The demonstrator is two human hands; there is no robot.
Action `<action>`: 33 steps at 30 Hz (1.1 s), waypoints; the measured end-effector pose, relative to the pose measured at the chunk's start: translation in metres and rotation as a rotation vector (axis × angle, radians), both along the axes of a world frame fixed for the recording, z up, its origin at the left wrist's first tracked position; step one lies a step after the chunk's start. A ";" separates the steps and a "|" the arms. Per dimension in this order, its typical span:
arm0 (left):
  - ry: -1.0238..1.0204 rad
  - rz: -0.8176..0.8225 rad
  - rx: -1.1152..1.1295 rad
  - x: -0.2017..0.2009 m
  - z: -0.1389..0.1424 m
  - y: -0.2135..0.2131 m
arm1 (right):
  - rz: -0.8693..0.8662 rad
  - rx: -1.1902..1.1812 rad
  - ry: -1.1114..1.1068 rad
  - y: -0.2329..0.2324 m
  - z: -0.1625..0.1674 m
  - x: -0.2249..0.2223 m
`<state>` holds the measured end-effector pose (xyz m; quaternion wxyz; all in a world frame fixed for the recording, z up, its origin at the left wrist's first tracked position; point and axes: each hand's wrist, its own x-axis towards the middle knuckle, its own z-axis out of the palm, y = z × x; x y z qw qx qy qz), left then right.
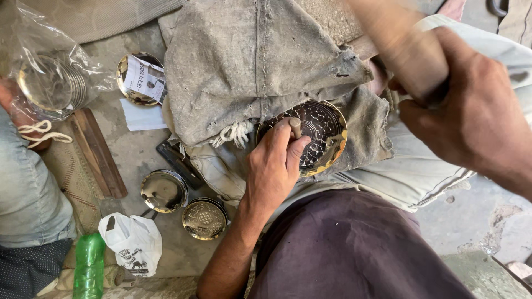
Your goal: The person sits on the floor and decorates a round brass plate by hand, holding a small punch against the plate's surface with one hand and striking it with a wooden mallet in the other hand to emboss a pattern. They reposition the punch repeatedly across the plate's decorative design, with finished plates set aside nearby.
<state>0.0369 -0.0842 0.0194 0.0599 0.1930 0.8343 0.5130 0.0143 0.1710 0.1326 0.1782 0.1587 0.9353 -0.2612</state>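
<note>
At centre: left hand (272,166), fingers closed around a punch (296,127) standing on a patterned brass plate (327,138).
At two o'clock: right hand (471,119), fingers gripping a blurred wooden mallet (407,47).

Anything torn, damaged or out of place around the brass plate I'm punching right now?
The grey sackcloth under the brass plate is frayed, with a small hole near its right edge. The plate rests tilted on the cloth. The left hand holds the punch upright on it; the right hand grips the blurred mallet.
</note>
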 end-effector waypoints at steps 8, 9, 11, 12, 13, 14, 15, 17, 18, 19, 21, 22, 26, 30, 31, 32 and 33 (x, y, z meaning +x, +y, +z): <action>-0.009 0.002 -0.018 0.000 0.000 -0.001 | 0.463 0.423 0.151 -0.001 -0.002 0.005; 0.008 -0.004 -0.026 0.000 0.001 -0.001 | 0.632 0.611 0.187 -0.001 -0.002 0.006; 0.033 -0.014 -0.050 0.000 0.001 -0.002 | 0.328 0.281 0.110 -0.001 -0.003 0.007; 0.006 -0.020 -0.084 -0.001 0.002 -0.003 | 0.171 0.115 0.067 -0.001 -0.003 0.009; -0.022 -0.025 -0.119 -0.001 0.002 -0.004 | 0.291 0.263 0.063 -0.001 -0.003 0.010; -0.047 -0.030 -0.151 -0.001 0.002 -0.004 | 0.412 0.413 0.063 0.000 -0.003 0.012; -0.022 -0.024 -0.125 -0.001 0.001 -0.004 | 0.534 0.562 0.067 0.000 -0.003 0.014; 0.008 -0.024 -0.077 0.000 0.001 -0.005 | 0.308 0.315 0.062 -0.001 -0.003 0.019; -0.012 -0.036 -0.100 0.000 0.000 -0.005 | 0.197 0.189 0.059 -0.001 -0.004 0.021; -0.030 -0.049 -0.119 0.000 -0.001 -0.006 | 0.286 0.251 0.123 -0.002 -0.004 0.023; -0.028 -0.058 -0.121 0.000 -0.004 -0.006 | 0.466 0.368 0.250 -0.004 -0.006 0.026; -0.008 -0.054 -0.105 0.001 -0.005 -0.007 | 0.494 0.413 0.238 -0.005 -0.007 0.026; -0.120 -0.071 -0.066 0.002 -0.013 -0.009 | 0.552 0.438 0.312 -0.001 -0.012 0.028; -0.028 -0.036 -0.040 0.006 -0.018 -0.010 | 0.483 0.353 0.228 0.012 -0.018 0.031; -0.028 -0.038 -0.065 0.005 -0.020 -0.009 | 0.440 0.294 0.218 0.015 -0.020 0.031; -0.028 -0.043 -0.089 0.006 -0.020 -0.009 | 0.357 0.174 0.251 0.016 -0.021 0.031; -0.036 -0.035 -0.092 0.006 -0.021 -0.009 | 0.342 0.148 0.264 0.016 -0.023 0.031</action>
